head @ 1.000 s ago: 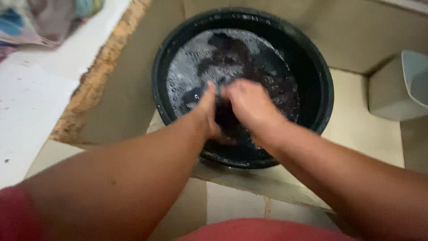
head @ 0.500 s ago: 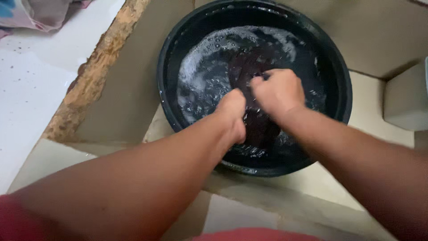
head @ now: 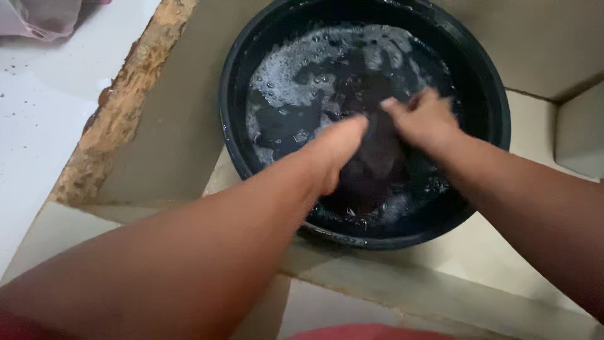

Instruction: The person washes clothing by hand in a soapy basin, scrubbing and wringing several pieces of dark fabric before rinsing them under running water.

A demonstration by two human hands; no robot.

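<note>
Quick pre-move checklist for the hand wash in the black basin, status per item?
1. Left hand on dark cloth: ok.
2. Right hand on the cloth: ok, though blurred.
3. Cloth inside black basin: ok.
4. Soapy water present: ok.
5. Basin seated level on tiled ledge: cannot tell.
6. Grip closed on cloth: cannot tell for either hand.

A black round basin (head: 234, 135) is seen set on a beige tiled ledge (head: 503, 252). To the left, a white counter (head: 38, 126) with a chipped, rough edge is seen, pinkish cloth (head: 41, 16) lying on its far corner.
</note>
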